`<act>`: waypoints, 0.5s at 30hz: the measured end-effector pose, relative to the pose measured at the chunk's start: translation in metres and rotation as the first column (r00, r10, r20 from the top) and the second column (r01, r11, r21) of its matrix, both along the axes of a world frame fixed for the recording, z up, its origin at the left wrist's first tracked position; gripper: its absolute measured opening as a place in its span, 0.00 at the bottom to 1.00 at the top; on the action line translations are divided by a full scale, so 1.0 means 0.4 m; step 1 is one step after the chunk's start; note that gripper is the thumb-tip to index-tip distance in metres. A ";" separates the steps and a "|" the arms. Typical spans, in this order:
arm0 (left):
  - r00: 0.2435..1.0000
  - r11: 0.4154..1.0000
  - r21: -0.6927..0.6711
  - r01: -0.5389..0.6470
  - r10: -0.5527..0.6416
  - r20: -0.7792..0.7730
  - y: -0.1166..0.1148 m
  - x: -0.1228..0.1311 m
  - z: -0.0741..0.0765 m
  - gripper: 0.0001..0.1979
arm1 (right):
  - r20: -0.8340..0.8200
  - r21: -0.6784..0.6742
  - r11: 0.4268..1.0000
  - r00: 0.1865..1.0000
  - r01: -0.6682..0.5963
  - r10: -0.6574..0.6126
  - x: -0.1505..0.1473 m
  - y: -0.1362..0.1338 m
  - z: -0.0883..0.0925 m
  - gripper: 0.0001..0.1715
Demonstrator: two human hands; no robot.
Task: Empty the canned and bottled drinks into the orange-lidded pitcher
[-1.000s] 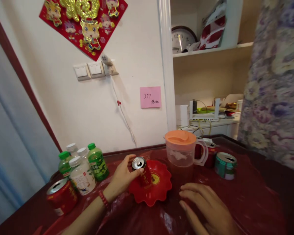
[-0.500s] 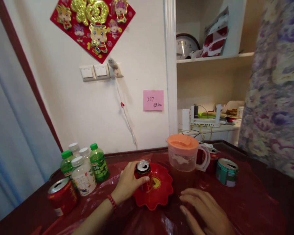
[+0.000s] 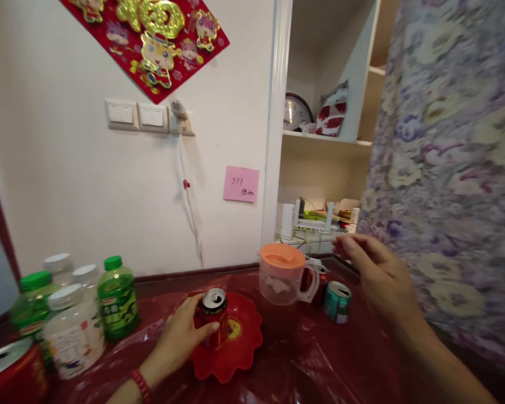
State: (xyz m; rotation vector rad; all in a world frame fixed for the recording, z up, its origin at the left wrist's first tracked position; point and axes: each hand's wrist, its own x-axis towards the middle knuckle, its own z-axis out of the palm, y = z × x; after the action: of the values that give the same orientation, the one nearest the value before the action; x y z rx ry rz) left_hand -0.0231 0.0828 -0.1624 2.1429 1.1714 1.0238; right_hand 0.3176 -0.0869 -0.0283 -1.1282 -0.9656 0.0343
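Observation:
My left hand [image 3: 180,332] is wrapped round a red drink can [image 3: 219,326] with a black rim and an opened top. The can stands upright on a red plate with a scalloped edge [image 3: 249,354]. My right hand [image 3: 381,269] is raised at the right, above and to the right of a green can [image 3: 337,302] and apart from it. Its fingers reach leftward, slightly bent, and nothing shows in them. Behind the plate, to its right, stands a clear plastic jug [image 3: 280,283] with an orange lid.
At the left stand several bottles, among them a green plum-drink bottle [image 3: 118,300] and a white-capped bottle [image 3: 73,336]. A larger red can [image 3: 14,373] is at the lower left. Another red can [image 3: 320,276] sits partly hidden behind the jug handle. A floral curtain [image 3: 454,168] hangs at the right.
My right hand has risen from low beside the plate to the upper right, near the curtain. My left hand stays on the red can. The view has turned to the right.

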 end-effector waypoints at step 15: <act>1.000 0.999 -0.032 -0.008 0.009 0.027 0.102 -0.019 -0.082 0.37 | -0.228 -0.096 0.995 0.974 -0.004 -0.018 0.033 0.280 -0.272 0.17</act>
State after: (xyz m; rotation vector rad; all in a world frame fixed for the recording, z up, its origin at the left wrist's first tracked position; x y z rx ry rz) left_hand -0.0308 0.1237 -0.1951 2.0946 1.1773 1.0285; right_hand 0.3308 0.0252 -0.1371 -1.1872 -0.7606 0.2024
